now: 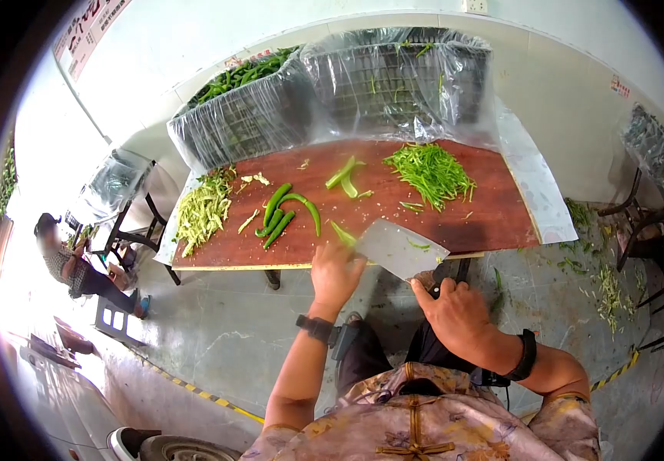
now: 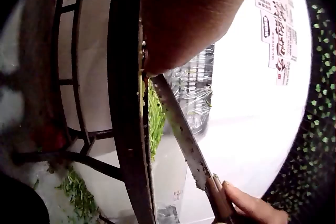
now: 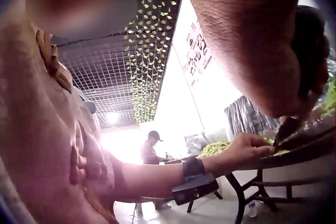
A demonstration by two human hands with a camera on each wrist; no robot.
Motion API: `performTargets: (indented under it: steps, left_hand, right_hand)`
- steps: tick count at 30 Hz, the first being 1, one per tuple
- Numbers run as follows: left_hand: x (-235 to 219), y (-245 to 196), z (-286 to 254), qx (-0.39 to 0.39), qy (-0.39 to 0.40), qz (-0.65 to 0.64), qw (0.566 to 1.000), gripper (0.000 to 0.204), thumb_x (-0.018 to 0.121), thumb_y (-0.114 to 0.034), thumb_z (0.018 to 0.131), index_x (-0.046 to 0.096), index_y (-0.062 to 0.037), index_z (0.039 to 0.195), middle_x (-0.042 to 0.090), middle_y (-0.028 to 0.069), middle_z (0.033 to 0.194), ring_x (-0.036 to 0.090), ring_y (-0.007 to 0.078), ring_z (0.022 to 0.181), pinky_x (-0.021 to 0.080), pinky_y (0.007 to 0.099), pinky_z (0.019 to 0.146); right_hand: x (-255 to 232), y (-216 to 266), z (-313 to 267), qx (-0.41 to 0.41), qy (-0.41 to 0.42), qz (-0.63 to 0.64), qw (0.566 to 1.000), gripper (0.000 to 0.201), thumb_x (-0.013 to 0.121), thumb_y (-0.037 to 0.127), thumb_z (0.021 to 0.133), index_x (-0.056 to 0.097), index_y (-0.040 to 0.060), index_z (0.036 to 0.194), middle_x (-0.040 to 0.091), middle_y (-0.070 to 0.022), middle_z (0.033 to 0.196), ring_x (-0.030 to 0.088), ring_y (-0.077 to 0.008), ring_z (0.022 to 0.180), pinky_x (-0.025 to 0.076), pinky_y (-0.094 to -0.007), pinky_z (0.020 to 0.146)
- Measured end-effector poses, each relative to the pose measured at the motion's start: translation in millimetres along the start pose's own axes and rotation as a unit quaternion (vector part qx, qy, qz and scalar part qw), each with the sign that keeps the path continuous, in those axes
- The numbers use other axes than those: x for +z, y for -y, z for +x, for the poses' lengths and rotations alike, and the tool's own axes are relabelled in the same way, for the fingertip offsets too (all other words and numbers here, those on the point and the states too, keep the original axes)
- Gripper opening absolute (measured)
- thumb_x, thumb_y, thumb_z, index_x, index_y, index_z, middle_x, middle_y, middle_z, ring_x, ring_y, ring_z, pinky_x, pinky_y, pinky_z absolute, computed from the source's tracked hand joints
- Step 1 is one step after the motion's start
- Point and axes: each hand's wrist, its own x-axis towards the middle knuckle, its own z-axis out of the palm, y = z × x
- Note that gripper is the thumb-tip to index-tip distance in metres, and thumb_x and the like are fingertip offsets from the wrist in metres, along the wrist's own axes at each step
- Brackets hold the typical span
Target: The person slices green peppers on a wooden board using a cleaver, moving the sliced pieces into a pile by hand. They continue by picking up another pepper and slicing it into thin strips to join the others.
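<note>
At the lower centre of the head view, the right hand (image 1: 455,311) grips the dark handle of a broad steel cleaver (image 1: 401,247), whose flat blade lies tilted over the near edge of the reddish-brown wooden board (image 1: 493,215). Just left of the blade, the left hand (image 1: 336,273) pinches a split green pepper piece (image 1: 342,233) against the board. Left of centre lie several whole green chili peppers (image 1: 279,213); towards the upper right sits a heap of fine green shreds (image 1: 432,173); at the left edge, a pale pile of trimmings (image 1: 203,211).
</note>
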Motion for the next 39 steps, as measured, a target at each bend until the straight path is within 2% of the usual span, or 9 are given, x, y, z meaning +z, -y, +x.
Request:
performTargets:
  steps: [5,8,10,12,14,19,24,30,39]
  left_hand:
    - [-4.4,-4.4,3.7,-0.006,0.005,0.002,1.0,0.018,0.074,-0.017,0.07,0.068,-0.0041,0.082,0.063,0.0111,0.095,0.059,0.0324,0.088,0.046,0.0419,0.081]
    - [-1.8,5.9,11.4,0.061,-0.035,-0.006,0.997,0.015,0.071,-0.017,0.073,0.066,-0.0036,0.08,0.065,0.0127,0.097,0.059,0.0344,0.095,0.045,0.0437,0.086]
    - [-0.7,19.9,18.8,0.03,0.04,-0.076,0.996,0.013,0.068,-0.015,0.077,0.066,-0.0027,0.08,0.067,0.0146,0.097,0.06,0.0353,0.1,0.044,0.0448,0.089]
    - [0.1,25.7,22.7,0.052,0.037,-0.069,0.996,0.01,0.065,-0.013,0.079,0.066,-0.0026,0.08,0.067,0.0147,0.091,0.061,0.0347,0.095,0.045,0.0447,0.087]
    - [-0.6,26.1,26.2,-0.042,0.067,-0.028,0.996,0.009,0.064,-0.011,0.08,0.066,-0.003,0.084,0.066,0.0142,0.087,0.061,0.0339,0.088,0.045,0.0449,0.085]
    - [13.0,38.4,28.2,0.017,0.016,0.003,1.0,0.02,0.064,-0.011,0.08,0.068,-0.0048,0.098,0.066,0.0142,0.101,0.06,0.0323,0.098,0.045,0.0445,0.088]
    - [9.9,41.4,30.8,0.025,0.089,0.016,0.996,0.037,0.064,-0.007,0.078,0.063,-0.0032,0.114,0.062,0.0156,0.123,0.055,0.0328,0.118,0.041,0.0425,0.1]
    - [6.1,40.8,33.1,-0.05,0.107,-0.096,0.988,0.065,0.064,-0.007,0.077,0.043,0.0009,0.138,0.063,0.0165,0.121,0.057,0.0361,0.113,0.042,0.0408,0.1]
    - [5.2,43.6,32.3,-0.069,0.121,-0.102,0.985,0.071,0.064,-0.006,0.077,0.036,0.0009,0.142,0.063,0.016,0.122,0.059,0.0341,0.113,0.045,0.0388,0.098]
  right_hand:
    - [11.6,-5.2,-6.5,-0.01,-0.032,-0.008,0.999,0.049,0.056,0.01,0.083,0.057,0.0176,0.131,0.051,-0.0115,0.082,0.054,-0.0246,0.068,0.048,-0.0351,0.062]
    - [19.6,-8.7,-4.8,0.0,-0.045,-0.028,0.999,0.05,0.056,0.01,0.083,0.057,0.0179,0.132,0.05,-0.0108,0.081,0.053,-0.0237,0.068,0.047,-0.0347,0.062]
    - [15.2,-11.0,-3.6,-0.002,-0.033,-0.016,0.999,0.05,0.056,0.009,0.083,0.056,0.0181,0.132,0.049,-0.0106,0.081,0.053,-0.0236,0.068,0.047,-0.0346,0.062]
    - [14.4,-11.3,-3.4,-0.004,-0.021,-0.003,1.0,0.05,0.055,0.009,0.083,0.056,0.0183,0.132,0.049,-0.0105,0.08,0.053,-0.0236,0.067,0.047,-0.0345,0.062]
    - [15.7,-10.4,-3.7,0.002,-0.017,0.005,1.0,0.051,0.055,0.009,0.083,0.056,0.0189,0.132,0.049,-0.0101,0.08,0.054,-0.024,0.068,0.047,-0.0346,0.062]
    - [18.5,-13.2,-2.8,-0.006,-0.032,0.009,0.999,0.051,0.055,0.008,0.083,0.056,0.0186,0.133,0.049,-0.01,0.08,0.054,-0.0238,0.067,0.047,-0.0344,0.061]
    - [15.3,-12.5,6.8,-0.009,-0.02,0.016,1.0,0.052,0.055,0.009,0.082,0.056,0.0183,0.133,0.049,-0.0104,0.078,0.054,-0.0234,0.065,0.048,-0.0346,0.059]
    - [26.2,-13.4,7.2,-0.02,-0.043,0.044,0.998,0.052,0.055,0.009,0.082,0.055,0.0165,0.134,0.05,-0.0108,0.078,0.055,-0.0236,0.064,0.047,-0.0336,0.057]
    - [33.3,-6.7,23.9,-0.029,-0.068,0.065,0.995,0.042,0.058,0.012,0.081,0.06,0.009,0.123,0.055,-0.0112,0.075,0.058,-0.0257,0.068,0.048,-0.0358,0.056]
